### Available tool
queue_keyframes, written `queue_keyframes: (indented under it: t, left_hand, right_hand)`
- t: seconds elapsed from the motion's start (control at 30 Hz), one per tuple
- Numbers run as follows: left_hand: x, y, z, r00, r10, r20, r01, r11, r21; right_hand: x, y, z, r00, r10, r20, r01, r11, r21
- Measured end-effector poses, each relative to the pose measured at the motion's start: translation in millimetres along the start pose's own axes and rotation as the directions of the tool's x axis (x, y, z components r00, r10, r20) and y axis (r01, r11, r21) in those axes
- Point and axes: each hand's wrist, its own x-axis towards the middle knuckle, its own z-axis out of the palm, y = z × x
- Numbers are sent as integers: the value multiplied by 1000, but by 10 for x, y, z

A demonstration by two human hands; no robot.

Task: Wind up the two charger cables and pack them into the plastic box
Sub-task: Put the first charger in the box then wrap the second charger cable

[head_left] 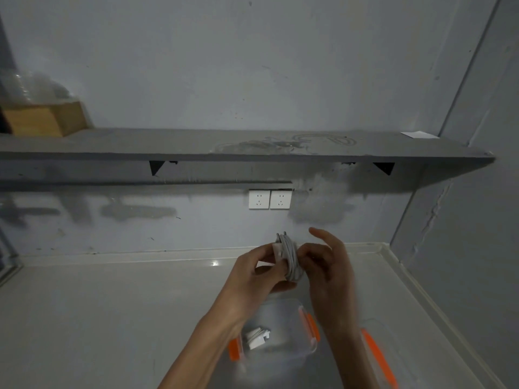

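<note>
Both hands are raised over the far side of the plastic box (292,310), which sits open on the pale counter (112,318) with an orange latch at either short end. The cable bundle (290,261), grey cord wound in tight loops round a white plug block, hangs between the hands, above the box and beyond its far wall. The left hand (252,276) grips the bundle from the box's left, thumb and fingers closed narrow on the block end. The right hand (328,265) meets it from the box's right: middle fingers curled against the loops, forefinger lifted free. It is too blurred to tell whether it pinches a strand or only steadies the coil. The bundle's long axis runs from the far wall back toward the box, so roughly crosswise to the line between the two latches. One white charger (257,336) already lies inside the box toward the left latch, leaving bare floor on the right. The clear lid (375,329), orange-edged, lies just right of the box. Judgement: winding looks about done. The coming move is a short drop toward the person and down. The left hand has the firm hold and should carry it, perhaps turning the bundle to lie along the box. Risk: the loose end springing off on release.
</note>
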Motion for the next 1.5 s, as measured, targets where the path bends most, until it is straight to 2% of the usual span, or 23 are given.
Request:
queue_keyframes:
  t: [0.1,0.17,0.2,0.27,0.33,0.37,0.43,0.5,0.63,0.8,0.97,1.03,1.1,1.2,1.33,1.4,1.43,1.5]
  left_hand:
    - [0,20,-31,997,-32,63,33,999,-14]
    - [-9,-2,-37,993,-72,96,71,997,16]
    - [-12,-23,-47,993,-78,85,75,997,30]
    - [8,-51,-95,999,-45,30,42,995,94]
    - [32,-47,-157,1000,-1,-5,2,979,202]
    - [45,-45,-187,1000,16,-13,-12,969,248]
    - [68,-41,-234,998,45,-33,-32,952,304]
    - [84,-65,-265,995,81,-56,-56,934,352]
    - [105,-135,-321,980,189,-68,-108,781,615]
    - [113,-190,-422,987,155,-47,-78,710,699]
    - [174,-203,-501,997,65,42,-74,623,779]
    - [183,-207,-492,997,49,65,-81,590,803]
    - [174,-201,-480,997,34,71,-78,551,831]
    - [116,-225,-506,995,-38,95,-62,521,851]
    - [81,-300,-596,981,-143,131,-32,547,836]
    - [110,-340,-672,965,-207,159,0,610,792]
    - [117,-361,-710,950,-253,181,39,674,738]
    - [115,-425,-754,913,-346,215,177,813,555]
  right_hand:
    - [-31,-80,92,994,26,-111,-7,985,171]
    - [-35,-110,131,990,-22,-142,36,995,95]
    - [-26,-123,140,992,-63,-112,67,997,31]
    - [19,-127,120,979,-198,55,204,966,-157]
    - [65,-117,95,896,-329,298,429,815,-390]
    - [90,-104,85,850,-347,397,512,723,-464]
    - [157,-132,79,805,-329,493,574,641,-509]
    - [248,-200,90,779,-316,542,597,640,-484]
    - [437,-289,111,727,-206,655,592,671,-446]
    - [492,-236,204,499,-157,852,815,419,-400]
    - [567,-248,294,362,-80,929,900,292,-325]
    - [586,-250,349,336,-22,942,910,264,-319]
    - [583,-233,378,360,21,933,893,283,-351]
    - [523,-168,369,428,65,901,829,369,-420]
    - [433,-58,317,539,128,833,616,615,-493]
    - [394,27,255,646,172,744,399,754,-522]
    - [358,86,215,706,233,668,212,831,-514]
    - [243,229,138,752,365,549,-150,906,-396]
